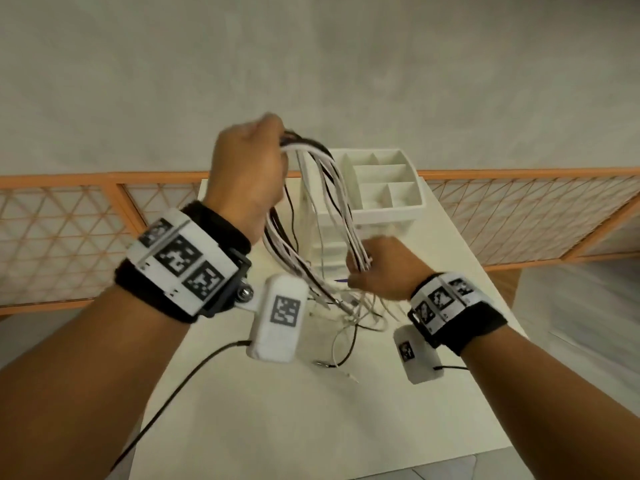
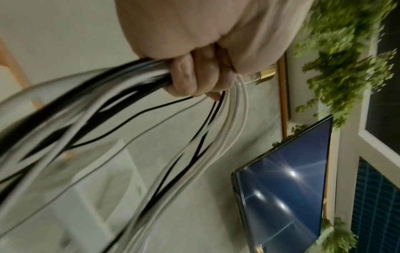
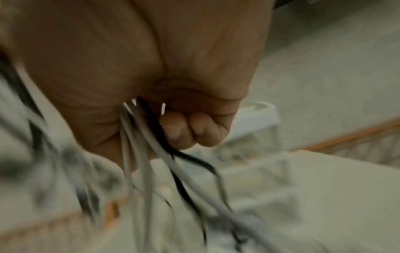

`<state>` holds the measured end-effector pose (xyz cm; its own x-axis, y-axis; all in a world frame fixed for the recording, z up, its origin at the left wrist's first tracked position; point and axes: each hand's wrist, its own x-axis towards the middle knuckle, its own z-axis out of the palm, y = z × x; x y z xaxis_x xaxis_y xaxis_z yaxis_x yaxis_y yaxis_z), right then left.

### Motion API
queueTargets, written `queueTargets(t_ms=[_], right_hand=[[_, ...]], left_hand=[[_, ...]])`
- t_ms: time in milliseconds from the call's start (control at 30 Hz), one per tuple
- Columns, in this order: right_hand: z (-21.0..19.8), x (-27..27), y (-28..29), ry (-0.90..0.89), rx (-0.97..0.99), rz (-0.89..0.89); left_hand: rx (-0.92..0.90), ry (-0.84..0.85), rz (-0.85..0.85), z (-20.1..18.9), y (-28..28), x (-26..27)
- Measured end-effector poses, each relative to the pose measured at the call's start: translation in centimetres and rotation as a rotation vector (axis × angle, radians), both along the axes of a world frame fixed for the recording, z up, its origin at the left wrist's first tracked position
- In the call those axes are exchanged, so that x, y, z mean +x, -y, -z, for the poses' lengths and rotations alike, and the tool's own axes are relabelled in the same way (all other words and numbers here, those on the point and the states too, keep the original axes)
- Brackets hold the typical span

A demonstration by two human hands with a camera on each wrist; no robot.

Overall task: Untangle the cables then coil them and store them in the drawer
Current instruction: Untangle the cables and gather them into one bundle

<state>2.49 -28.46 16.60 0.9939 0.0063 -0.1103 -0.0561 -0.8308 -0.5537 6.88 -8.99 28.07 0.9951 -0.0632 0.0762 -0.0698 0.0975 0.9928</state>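
Observation:
A bundle of white and black cables (image 1: 329,188) hangs in long loops above the white table (image 1: 242,410). My left hand (image 1: 249,168) is raised and grips the top of the loops in a fist; the left wrist view shows its fingers (image 2: 194,78) curled round the cables (image 2: 134,82). Lower and to the right, my right hand (image 1: 381,268) grips one side of the loops, with its fingers (image 3: 179,131) closed over the strands (image 3: 142,154). Loose cable ends (image 1: 349,320) trail on the table under the hands. Behind the cables stands a white drawer unit (image 1: 332,251), partly hidden.
A white divided organiser tray (image 1: 388,181) tops the drawer unit at the table's back. An orange lattice fence (image 1: 69,237) runs behind the table on both sides. A dark screen (image 2: 285,188) and green plants (image 2: 346,59) appear in the left wrist view.

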Motion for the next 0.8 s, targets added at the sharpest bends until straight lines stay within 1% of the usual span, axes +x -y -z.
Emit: queueTargets(t_ms=[33, 67, 133, 200, 233, 267, 333, 367, 400, 433, 467, 500, 600, 700, 767, 800], right_hand=[[2.2, -0.4, 1.0, -0.079, -0.084, 0.044], [4.2, -1.0, 2.1, -0.160, -0.128, 0.103], [7.4, -1.9, 4.3, -0.287, -0.169, 0.217], [8.6, -2.3, 6.3, -0.306, -0.188, 0.342], [8.8, -2.3, 7.2, -0.253, -0.178, 0.418], [8.7, -2.3, 8.1, -0.160, -0.151, 0.500], [8.2, -2.1, 9.4, 0.096, -0.102, 0.631], [8.0, -2.2, 9.6, 0.200, -0.083, 0.664], [7.8, -2.5, 9.8, 0.258, -0.050, 0.678], [7.8, -2.8, 9.9, 0.256, -0.011, 0.693], [8.1, -3.1, 9.9, 0.210, 0.018, 0.710], [8.8, -3.3, 10.0, 0.146, 0.007, 0.718], [11.3, -4.0, 10.2, -0.043, -0.143, 0.623], [13.1, -4.8, 10.1, -0.229, -0.171, 0.561], [13.2, -4.9, 10.3, -0.241, -0.156, 0.581], [13.0, -4.8, 10.5, -0.181, -0.106, 0.626]], left_hand=[[-0.036, 0.028, -0.015, -0.8, -0.5, 0.3], [-0.052, 0.055, -0.027, -1.4, -0.9, 0.6], [-0.043, 0.089, -0.029, -1.8, -1.4, 1.0], [-0.009, 0.087, -0.008, -1.2, -1.4, 1.0], [0.000, 0.078, 0.004, -0.8, -1.2, 0.9], [0.001, 0.066, 0.009, -0.4, -1.0, 0.7], [-0.005, 0.044, -0.006, 0.2, -0.7, 0.7], [-0.010, 0.036, -0.025, 0.4, -0.6, 0.8], [-0.018, 0.032, -0.039, 0.6, -0.6, 0.9], [-0.026, 0.032, -0.047, 0.7, -0.6, 1.0], [-0.027, 0.036, -0.049, 0.8, -0.6, 1.1], [-0.020, 0.041, -0.048, 0.9, -0.6, 1.1], [-0.030, 0.046, -0.064, 1.1, -0.2, 0.9], [-0.081, 0.041, -0.079, 0.7, -0.6, 1.1], [-0.081, 0.037, -0.080, 0.4, -1.0, 1.4], [-0.073, 0.038, -0.074, 0.5, -1.2, 1.5]])
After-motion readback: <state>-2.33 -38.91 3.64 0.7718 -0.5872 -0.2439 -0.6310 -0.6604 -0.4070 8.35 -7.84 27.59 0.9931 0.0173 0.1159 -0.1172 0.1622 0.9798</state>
